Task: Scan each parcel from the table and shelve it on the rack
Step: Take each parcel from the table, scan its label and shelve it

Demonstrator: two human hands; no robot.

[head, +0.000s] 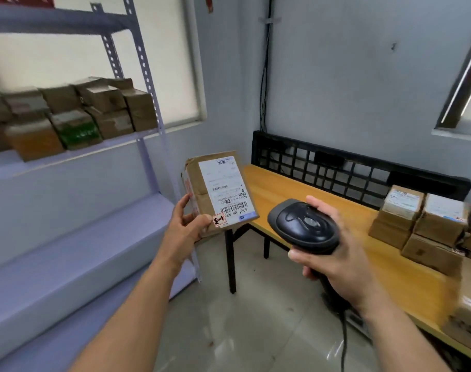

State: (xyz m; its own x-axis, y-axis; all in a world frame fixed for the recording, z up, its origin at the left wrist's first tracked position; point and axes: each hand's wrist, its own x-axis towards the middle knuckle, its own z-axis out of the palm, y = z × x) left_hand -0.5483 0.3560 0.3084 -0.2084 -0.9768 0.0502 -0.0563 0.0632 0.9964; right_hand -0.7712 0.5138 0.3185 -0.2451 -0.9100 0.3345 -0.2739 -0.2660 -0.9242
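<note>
1. The metal rack (148, 84) stood left of the wooden table (296, 200); one shelf of it held a blurred row of brown boxes (76, 116), and the shelf below lay bare, probably room for what came next.
2. The table carried stacked parcels (422, 221) toward its right end, seemingly awaiting their turn.
3. The cardboard parcel (218, 191) was held in the air just off the table's left end, between table and rack, with its white shipping label (229, 189) turned toward the person so the barcode (235, 209) could be read.
4. The left hand (187, 226) was closed on the parcel's lower left corner, thumb on the face beside a red-marked sticker (219, 220), which left the barcode uncovered.
5. The right hand (333, 253) was wrapped round the handle of a black corded barcode scanner (304, 226), over the table's front edge, its head aimed toward the label; scanning looked to be the step in hand.
</note>
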